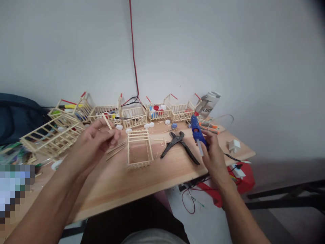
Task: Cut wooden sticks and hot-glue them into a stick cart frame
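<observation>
My left hand [98,139] is closed in a pinch on a short wooden stick [107,121], held above the wooden table [122,183] at the left. My right hand [212,152] grips a blue glue gun [196,132] with a white glue stick poking out of its back, low over the table at the right. Between the hands stands a small open cart frame [138,149] built of wooden sticks. Loose sticks [115,150] lie beside it, just below my left hand.
Black pliers [177,142] lie open right of the frame. Several finished stick carts [132,115] with bottle caps line the wall; a larger one [49,135] stands at far left. A silver packet [208,103], orange tools [209,127], a white plug [233,145], a red cable [133,51].
</observation>
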Motion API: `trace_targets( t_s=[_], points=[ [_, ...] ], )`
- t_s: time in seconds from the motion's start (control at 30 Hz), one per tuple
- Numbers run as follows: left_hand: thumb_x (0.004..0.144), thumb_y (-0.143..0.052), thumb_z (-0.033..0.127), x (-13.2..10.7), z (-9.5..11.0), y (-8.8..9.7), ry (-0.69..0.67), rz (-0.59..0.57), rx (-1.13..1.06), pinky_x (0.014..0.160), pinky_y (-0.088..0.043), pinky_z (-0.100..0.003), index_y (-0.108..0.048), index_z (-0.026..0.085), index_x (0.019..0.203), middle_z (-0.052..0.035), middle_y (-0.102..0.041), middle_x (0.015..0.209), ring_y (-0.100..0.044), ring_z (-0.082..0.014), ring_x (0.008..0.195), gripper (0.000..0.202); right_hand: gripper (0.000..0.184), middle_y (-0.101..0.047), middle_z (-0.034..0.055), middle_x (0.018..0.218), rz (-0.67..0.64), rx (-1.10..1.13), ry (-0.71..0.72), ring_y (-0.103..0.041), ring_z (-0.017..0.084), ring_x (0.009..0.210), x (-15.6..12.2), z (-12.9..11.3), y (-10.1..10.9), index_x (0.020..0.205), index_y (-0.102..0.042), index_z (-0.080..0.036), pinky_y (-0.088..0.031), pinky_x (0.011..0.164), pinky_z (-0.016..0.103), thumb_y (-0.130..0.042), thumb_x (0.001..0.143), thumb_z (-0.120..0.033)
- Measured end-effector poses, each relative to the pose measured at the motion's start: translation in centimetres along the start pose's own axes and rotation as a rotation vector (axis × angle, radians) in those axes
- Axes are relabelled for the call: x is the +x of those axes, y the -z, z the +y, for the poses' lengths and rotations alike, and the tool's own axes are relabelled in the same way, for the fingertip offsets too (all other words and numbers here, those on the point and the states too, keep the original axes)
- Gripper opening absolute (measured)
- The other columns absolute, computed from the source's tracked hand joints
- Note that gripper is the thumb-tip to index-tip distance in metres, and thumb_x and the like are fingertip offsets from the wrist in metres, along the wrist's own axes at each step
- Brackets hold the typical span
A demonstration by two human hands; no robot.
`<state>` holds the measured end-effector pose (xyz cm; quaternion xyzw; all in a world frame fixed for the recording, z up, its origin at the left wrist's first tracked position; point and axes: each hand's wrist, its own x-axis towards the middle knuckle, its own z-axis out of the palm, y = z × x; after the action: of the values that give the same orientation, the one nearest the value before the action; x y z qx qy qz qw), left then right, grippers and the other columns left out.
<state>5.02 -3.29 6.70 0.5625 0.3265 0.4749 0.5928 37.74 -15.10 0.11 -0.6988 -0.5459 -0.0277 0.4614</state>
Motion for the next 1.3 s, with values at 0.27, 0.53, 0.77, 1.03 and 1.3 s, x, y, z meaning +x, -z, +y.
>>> trace_targets(
  t_s=[0.27,0.53,0.77,1.03,1.3],
  points=[
    [0.079,-0.065,0.056,-4.5,-3.5,-8.1,0.254,-0.372,0.054,0.046,-0.017,-0.023,-0.066,0.013,0.092,0.008,-0.034,0.051,-0.027,-0.0066,0.047,0.045,0.049,-0.062,0.0141,0.125,0.134,-0.173,0.19,-0.058,0.027,0.115,-1.6,-3.5,-2.0,0.144,-0.04,-0.021,-0.046,0.096,0.041,-0.042,0.097,-0.032],
    [0.067,-0.073,0.061,-5.2,-5.5,-12.3,0.344,-0.395,-0.083,0.046,-0.015,-0.024,-0.063,0.014,0.074,0.0073,-0.035,0.047,-0.026,-0.0055,0.044,0.048,0.055,-0.063,0.0122,0.114,0.141,-0.153,0.244,-0.06,0.025,0.103,-2.5,-3.6,-3.3,0.152,-0.03,-0.024,-0.048,0.089,0.039,-0.04,0.098,-0.029],
    [0.069,-0.071,0.059,-5.2,-5.1,-12.1,0.299,-0.306,-0.14,0.047,-0.017,-0.024,-0.06,0.015,0.068,0.0068,-0.037,0.045,-0.026,-0.0056,0.043,0.046,0.054,-0.063,0.0115,0.108,0.15,-0.127,0.237,-0.06,0.025,0.097,-3.1,-3.9,-4.0,0.152,-0.029,-0.024,-0.05,0.085,0.039,-0.038,0.1,-0.03],
    [0.078,-0.063,0.061,-5.0,-5.7,-11.5,0.281,-0.446,-0.043,0.045,-0.017,-0.024,-0.062,0.013,0.082,0.0078,-0.038,0.047,-0.026,-0.0061,0.042,0.048,0.051,-0.061,0.0126,0.125,0.087,-0.006,0.139,-0.058,0.026,0.113,-2.9,-4.1,-3.4,0.145,-0.04,-0.024,-0.047,0.094,0.041,-0.044,0.095,-0.031],
    [0.088,-0.055,0.046,-4.3,-1.5,-6.5,0.057,-0.334,0.125,0.058,-0.037,-0.027,-0.062,0.011,0.117,-0.0022,-0.059,0.071,-0.046,-0.0122,0.06,0.046,0.036,-0.054,0.0,0.071,-0.109,0.606,-0.341,-0.052,0.016,0.067,-1.7,-4.5,-1.8,0.083,-0.059,-0.02,-0.047,0.067,0.031,-0.062,0.083,-0.055]
  ],
)
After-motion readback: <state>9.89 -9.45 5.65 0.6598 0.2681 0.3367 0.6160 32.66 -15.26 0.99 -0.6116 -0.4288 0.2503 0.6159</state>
